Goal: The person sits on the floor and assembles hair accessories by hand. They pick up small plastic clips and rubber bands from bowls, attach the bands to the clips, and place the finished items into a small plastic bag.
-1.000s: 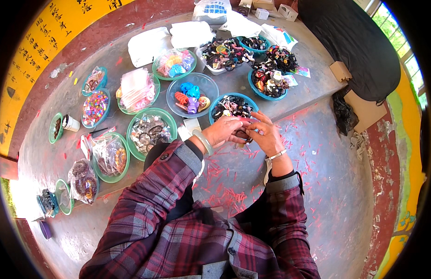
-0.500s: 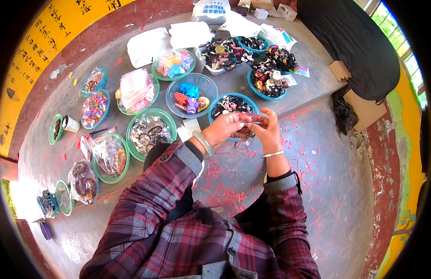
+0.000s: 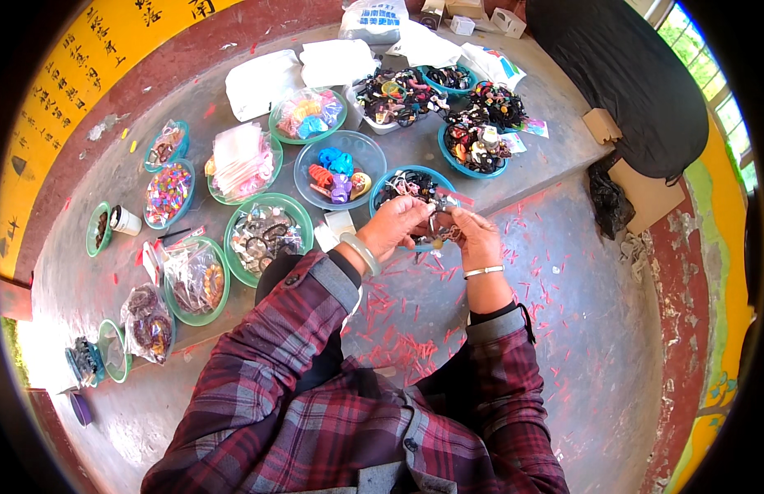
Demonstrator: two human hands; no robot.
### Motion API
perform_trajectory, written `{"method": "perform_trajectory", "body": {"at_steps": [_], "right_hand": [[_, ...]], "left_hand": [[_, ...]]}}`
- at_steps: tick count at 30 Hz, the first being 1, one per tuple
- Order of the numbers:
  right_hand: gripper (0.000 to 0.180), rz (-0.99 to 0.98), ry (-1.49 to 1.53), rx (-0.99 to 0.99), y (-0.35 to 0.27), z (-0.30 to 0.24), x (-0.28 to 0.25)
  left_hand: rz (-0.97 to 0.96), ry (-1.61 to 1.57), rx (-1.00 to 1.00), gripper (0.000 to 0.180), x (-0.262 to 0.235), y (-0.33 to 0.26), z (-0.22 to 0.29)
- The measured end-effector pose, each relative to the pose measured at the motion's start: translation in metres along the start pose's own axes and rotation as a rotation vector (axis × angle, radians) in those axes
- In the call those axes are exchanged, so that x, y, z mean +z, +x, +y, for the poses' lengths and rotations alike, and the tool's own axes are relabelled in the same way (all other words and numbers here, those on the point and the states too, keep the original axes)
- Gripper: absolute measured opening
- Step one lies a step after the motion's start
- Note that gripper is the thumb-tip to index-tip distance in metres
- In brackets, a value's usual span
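Note:
Both hands meet over the near side of a blue basket (image 3: 382, 183) of dark hair ties. Between them is a small clear plastic bag (image 3: 456, 198) with a reddish strip; something dark and looped shows by the fingertips, too small to make out fully. My left hand (image 3: 398, 226), with a pale bangle at the wrist, pinches the bag's left side. My right hand (image 3: 479, 240), wearing a thin silver bangle, has its fingers closed on the right side. Left of the hands lies a green basket (image 3: 304, 216) of wrapped dark hair ties.
A clear bowl (image 3: 299, 177) of colourful hair clips stands beyond, near a green basket (image 3: 276, 169) of pink plastic bags. More blue baskets (image 3: 472, 171) of hair ties sit at the back right, by the ledge's edge. Red scraps (image 3: 406, 350) litter the lower floor.
The right hand has turned and lowered its fingers, which were raised before. The reddish clear bag now stands up above the fingertips, and the left hand has shifted slightly.

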State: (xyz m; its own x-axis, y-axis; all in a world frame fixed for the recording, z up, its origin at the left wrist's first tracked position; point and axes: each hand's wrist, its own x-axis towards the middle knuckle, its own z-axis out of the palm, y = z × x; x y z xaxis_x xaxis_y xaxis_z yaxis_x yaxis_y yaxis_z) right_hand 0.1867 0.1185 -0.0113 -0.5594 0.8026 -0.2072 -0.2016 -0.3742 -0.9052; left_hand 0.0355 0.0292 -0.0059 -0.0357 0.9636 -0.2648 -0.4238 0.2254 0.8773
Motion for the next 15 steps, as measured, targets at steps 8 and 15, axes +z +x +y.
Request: {"method": "perform_trajectory", "body": {"at_steps": [8, 15], "right_hand": [[0.020, 0.115, 0.334, 0.151, 0.006, -0.001, -0.011], [0.020, 0.139, 0.353, 0.136, 0.007, 0.001, -0.013]], "left_hand": [[-0.012, 0.143, -0.078, 0.025, 0.002, 0.004, -0.010], [0.066, 0.218, 0.021, 0.026, 0.002, 0.007, -0.017]]}}
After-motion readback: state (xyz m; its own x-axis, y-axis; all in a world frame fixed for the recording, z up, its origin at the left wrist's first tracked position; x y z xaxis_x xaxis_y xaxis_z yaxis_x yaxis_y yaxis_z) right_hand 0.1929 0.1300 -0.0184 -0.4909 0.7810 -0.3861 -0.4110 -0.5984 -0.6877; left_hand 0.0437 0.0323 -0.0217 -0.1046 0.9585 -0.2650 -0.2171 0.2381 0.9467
